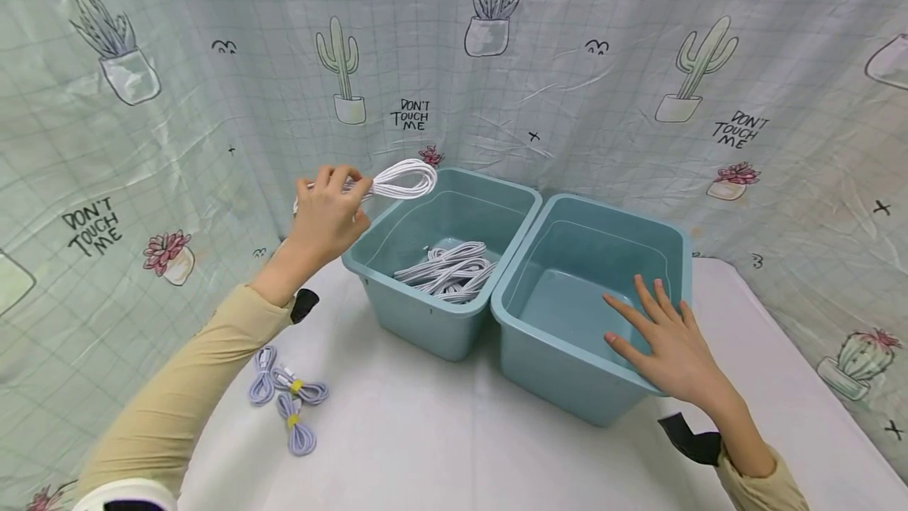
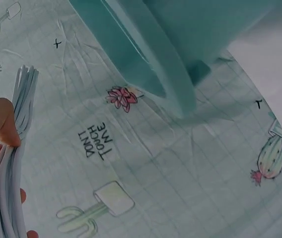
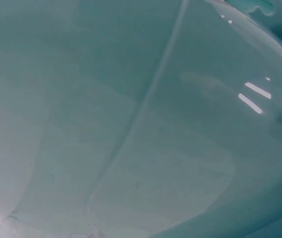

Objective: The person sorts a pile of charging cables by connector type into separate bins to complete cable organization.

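Observation:
In the head view my left hand [image 1: 329, 207] grips a coiled white cable [image 1: 406, 179] at its middle, raised beside the left rim of the left teal bin [image 1: 411, 322]. Loops of the cable stick out on both sides of the fist. The left wrist view shows the thumb pressing the bundled cable [image 2: 12, 173] against the fingers. Several white cables [image 1: 454, 270] lie in a pile inside that bin. My right hand [image 1: 670, 345], fingers spread and holding nothing, is over the near right rim of the right teal bin [image 1: 560, 369], whose floor is bare.
Left of the bins, three lavender cable bundles [image 1: 291, 397] lie on the white table [image 1: 411, 440], two showing yellow ties. The two bins stand side by side, rims close together. A curtain [image 1: 553, 124] printed with cacti hangs behind and along both sides.

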Demonstrator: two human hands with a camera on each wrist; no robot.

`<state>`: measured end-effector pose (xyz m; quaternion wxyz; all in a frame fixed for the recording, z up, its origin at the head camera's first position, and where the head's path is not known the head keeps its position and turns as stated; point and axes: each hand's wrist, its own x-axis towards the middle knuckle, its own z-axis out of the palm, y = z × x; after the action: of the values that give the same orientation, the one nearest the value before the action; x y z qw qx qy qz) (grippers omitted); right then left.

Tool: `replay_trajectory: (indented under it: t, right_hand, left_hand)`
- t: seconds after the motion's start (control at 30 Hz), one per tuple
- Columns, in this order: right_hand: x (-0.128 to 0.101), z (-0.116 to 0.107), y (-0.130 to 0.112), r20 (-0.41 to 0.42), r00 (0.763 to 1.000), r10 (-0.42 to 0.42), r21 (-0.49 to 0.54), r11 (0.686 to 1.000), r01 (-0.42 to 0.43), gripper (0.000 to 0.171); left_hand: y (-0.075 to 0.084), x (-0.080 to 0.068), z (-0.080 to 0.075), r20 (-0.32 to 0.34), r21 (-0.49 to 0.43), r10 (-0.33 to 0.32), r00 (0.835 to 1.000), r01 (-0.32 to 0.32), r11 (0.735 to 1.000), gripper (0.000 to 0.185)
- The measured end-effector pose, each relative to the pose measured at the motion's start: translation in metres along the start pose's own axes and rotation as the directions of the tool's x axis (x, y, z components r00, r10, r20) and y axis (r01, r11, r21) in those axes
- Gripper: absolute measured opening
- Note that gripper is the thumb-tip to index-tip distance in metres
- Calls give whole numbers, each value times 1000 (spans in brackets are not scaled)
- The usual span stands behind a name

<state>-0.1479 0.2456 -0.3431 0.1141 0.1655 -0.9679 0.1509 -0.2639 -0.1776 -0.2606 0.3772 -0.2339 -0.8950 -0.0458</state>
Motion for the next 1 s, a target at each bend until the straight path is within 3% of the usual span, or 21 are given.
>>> replay_trajectory:
  t: [0.23,0.43,1.0]
  right_hand:
    - [-1,0,1,5,1000,7,1,1000,-7,56]
    - [1,2,1,7,1000,5,-4,1000,-5,56]
    - [2,4,2,-3,1000,4,-9,1000,-4,55]
  left_hand:
    - [18,23,14,31,0,33,999,-33,999,35]
    - [32,38,26,97,5,54,994,-55,998,33]
    - [51,58,61,277,12,91,957,-98,995,28]
